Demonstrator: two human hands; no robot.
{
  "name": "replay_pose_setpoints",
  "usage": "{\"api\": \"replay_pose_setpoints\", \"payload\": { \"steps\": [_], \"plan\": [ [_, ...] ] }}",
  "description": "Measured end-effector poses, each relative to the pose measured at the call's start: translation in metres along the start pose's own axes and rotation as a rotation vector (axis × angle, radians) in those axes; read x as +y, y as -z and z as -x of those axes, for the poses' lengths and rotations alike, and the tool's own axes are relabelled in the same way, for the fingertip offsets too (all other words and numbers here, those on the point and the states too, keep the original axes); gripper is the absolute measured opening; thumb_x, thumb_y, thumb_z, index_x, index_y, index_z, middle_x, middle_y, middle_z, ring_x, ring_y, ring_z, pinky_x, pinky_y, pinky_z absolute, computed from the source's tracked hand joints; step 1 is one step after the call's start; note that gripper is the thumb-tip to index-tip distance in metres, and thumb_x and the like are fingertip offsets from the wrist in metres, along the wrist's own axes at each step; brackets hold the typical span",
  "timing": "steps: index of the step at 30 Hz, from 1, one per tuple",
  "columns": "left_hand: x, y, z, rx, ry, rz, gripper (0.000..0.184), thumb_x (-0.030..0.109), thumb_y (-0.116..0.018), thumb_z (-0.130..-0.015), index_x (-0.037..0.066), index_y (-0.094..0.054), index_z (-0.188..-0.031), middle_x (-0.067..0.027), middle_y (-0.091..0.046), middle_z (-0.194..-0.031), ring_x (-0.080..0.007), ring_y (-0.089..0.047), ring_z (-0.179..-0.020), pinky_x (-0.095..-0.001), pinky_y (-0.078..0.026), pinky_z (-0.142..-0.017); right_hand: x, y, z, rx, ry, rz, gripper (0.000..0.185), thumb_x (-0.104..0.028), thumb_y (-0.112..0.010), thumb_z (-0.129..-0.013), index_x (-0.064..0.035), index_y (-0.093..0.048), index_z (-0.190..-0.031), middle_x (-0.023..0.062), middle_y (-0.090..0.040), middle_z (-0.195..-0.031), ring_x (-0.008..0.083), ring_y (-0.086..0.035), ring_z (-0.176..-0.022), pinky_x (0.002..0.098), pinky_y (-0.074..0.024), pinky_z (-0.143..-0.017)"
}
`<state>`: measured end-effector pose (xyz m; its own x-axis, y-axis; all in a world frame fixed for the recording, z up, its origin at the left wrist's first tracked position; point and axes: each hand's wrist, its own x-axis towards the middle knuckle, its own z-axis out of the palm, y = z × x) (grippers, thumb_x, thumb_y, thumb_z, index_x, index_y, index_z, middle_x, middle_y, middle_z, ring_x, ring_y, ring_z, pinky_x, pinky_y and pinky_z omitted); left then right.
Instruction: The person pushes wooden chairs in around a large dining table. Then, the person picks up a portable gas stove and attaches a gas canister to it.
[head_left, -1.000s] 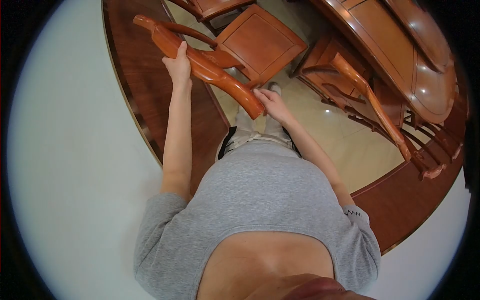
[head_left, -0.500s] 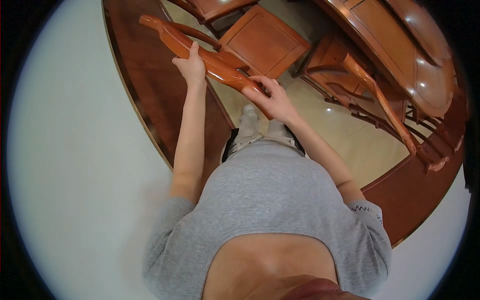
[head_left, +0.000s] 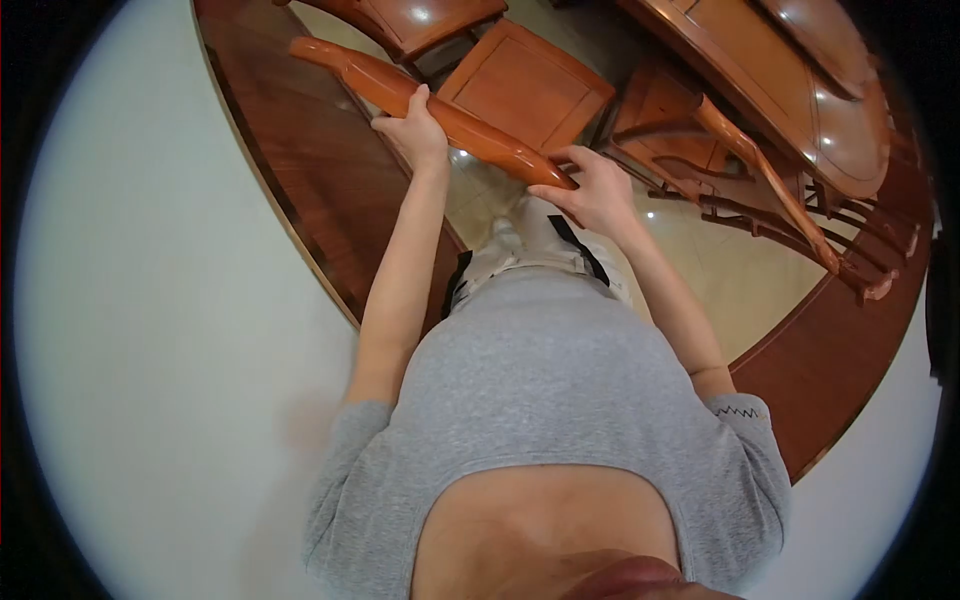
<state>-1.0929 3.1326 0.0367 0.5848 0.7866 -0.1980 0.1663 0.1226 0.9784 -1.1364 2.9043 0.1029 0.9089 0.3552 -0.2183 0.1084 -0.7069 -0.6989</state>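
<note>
1. Red-brown wooden rail (head_left: 490, 141): lies before the body, slanting from far left to near right. A square seat (head_left: 527, 86) shows just beyond it; how the two join is hidden.
2. Left hand (head_left: 413, 132): clamped on the rail left of its middle, thumb along the upper face, the other fingers mostly hidden below.
3. Right hand (head_left: 592, 190): curled on the rail's right end, thumb on the near edge, forefinger apart from it on the far edge.
4. Step in hand, judged from the pose: a two-handed hold on the rail.
5. Demand on the next move: any shift of the rail calls for both hands moving together, the right perhaps gripping more fully.
6. Surroundings: a table (head_left: 790, 112) stands far right; a second chair (head_left: 742, 145), nearer, stands well apart from the rail.
</note>
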Motion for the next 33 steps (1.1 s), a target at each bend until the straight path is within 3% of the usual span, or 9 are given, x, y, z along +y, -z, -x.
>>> {"api": "replay_pose_setpoints", "payload": {
  "steps": [3,14,21,24,26,28,30,31,33],
  "plan": [
    [-0.008,0.001,0.003,0.001,-0.012,0.022,0.055,0.017,-0.066,-0.08,-0.006,-0.032,-0.116,-0.0189,-0.043,-0.115,-0.0261,-0.048,-0.107,-0.0345,-0.041,-0.093,-0.001,0.0,0.004,-0.053,-0.118,0.06,0.056,-0.045,-0.075,-0.068,-0.0054,-0.064,-0.106,0.0118,-0.067,-0.096,0.0251,-0.065,-0.089,0.035,-0.0491,-0.079],
    [-0.015,0.001,0.006,0.011,-0.036,0.241,0.047,0.015,-0.065,-0.081,-0.003,-0.033,-0.11,-0.0155,-0.043,-0.109,-0.023,-0.048,-0.1,-0.0338,-0.042,-0.089,0.004,-0.009,-0.002,-0.025,-0.051,0.044,0.053,-0.046,-0.076,-0.066,-0.0029,-0.066,-0.095,0.0105,-0.063,-0.089,0.0256,-0.062,-0.084,0.0366,-0.0472,-0.074],
    [-0.002,-0.009,0.002,0.004,-0.02,0.198,0.045,0.015,-0.064,-0.081,-0.003,-0.033,-0.11,-0.0153,-0.044,-0.108,-0.0233,-0.048,-0.1,-0.0336,-0.041,-0.089,0.005,-0.003,-0.009,-0.013,0.013,0.097,0.052,-0.044,-0.075,-0.067,-0.0028,-0.066,-0.097,0.0102,-0.061,-0.09,0.0255,-0.06,-0.082,0.0352,-0.0463,-0.076],
    [0.009,-0.014,0.007,-0.025,0.027,0.204,0.047,0.016,-0.064,-0.081,-0.003,-0.033,-0.112,-0.016,-0.044,-0.11,-0.0239,-0.048,-0.102,-0.0336,-0.041,-0.09,0.012,0.003,-0.025,-0.086,0.062,-0.025,0.053,-0.042,-0.075,-0.066,-0.0023,-0.065,-0.1,0.013,-0.062,-0.093,0.0268,-0.06,-0.084,0.0355,-0.0463,-0.077],
    [0.007,-0.014,0.01,-0.022,0.042,0.15,0.052,0.016,-0.064,-0.081,-0.004,-0.031,-0.116,-0.0164,-0.044,-0.113,-0.0245,-0.047,-0.105,-0.0341,-0.04,-0.092,0.004,0.017,-0.039,-0.488,-0.053,-0.191,0.054,-0.04,-0.074,-0.065,-0.0009,-0.065,-0.102,0.0171,-0.064,-0.094,0.0292,-0.06,-0.087,0.0367,-0.0464,-0.079],
    [0.007,-0.007,0.01,-0.044,0.046,0.155,0.056,0.018,-0.064,-0.082,-0.004,-0.03,-0.12,-0.0158,-0.044,-0.115,-0.0248,-0.046,-0.107,-0.0346,-0.038,-0.094,0.013,0.0,-0.047,-0.443,0.022,-0.239,0.052,-0.037,-0.074,-0.065,0.001,-0.064,-0.1,0.0196,-0.065,-0.093,0.0306,-0.06,-0.088,0.0378,-0.0466,-0.079],
    [0.015,0.0,0.009,-0.093,0.136,0.205,0.059,0.019,-0.065,-0.082,-0.003,-0.028,-0.123,-0.015,-0.044,-0.115,-0.0249,-0.046,-0.108,-0.0356,-0.037,-0.097,0.011,-0.013,-0.062,-0.513,0.08,-0.254,0.049,-0.031,-0.075,-0.067,0.0028,-0.061,-0.1,0.0164,-0.063,-0.085,0.0255,-0.061,-0.081,0.0344,-0.0465,-0.073],
    [0.013,0.004,0.004,-0.11,0.175,0.188,0.06,0.022,-0.065,-0.083,-0.002,-0.031,-0.126,-0.0125,-0.045,-0.117,-0.0238,-0.046,-0.11,-0.0357,-0.037,-0.097,0.01,-0.013,-0.063,-0.505,0.093,-0.282,0.045,-0.027,-0.075,-0.067,0.0039,-0.06,-0.097,0.0177,-0.064,-0.082,0.028,-0.061,-0.078,0.0356,-0.0468,-0.071],
    [0.019,0.016,-0.022,-0.324,0.264,0.306,0.053,0.027,-0.063,-0.086,0.002,-0.039,-0.126,-0.0079,-0.048,-0.115,-0.0193,-0.048,-0.107,-0.0343,-0.039,-0.093,0.01,-0.014,-0.066,-0.447,0.121,-0.24,0.044,-0.026,-0.075,-0.068,0.0036,-0.06,-0.096,0.0193,-0.063,-0.083,0.0302,-0.062,-0.08,0.0368,-0.0471,-0.072]
  ]
}}
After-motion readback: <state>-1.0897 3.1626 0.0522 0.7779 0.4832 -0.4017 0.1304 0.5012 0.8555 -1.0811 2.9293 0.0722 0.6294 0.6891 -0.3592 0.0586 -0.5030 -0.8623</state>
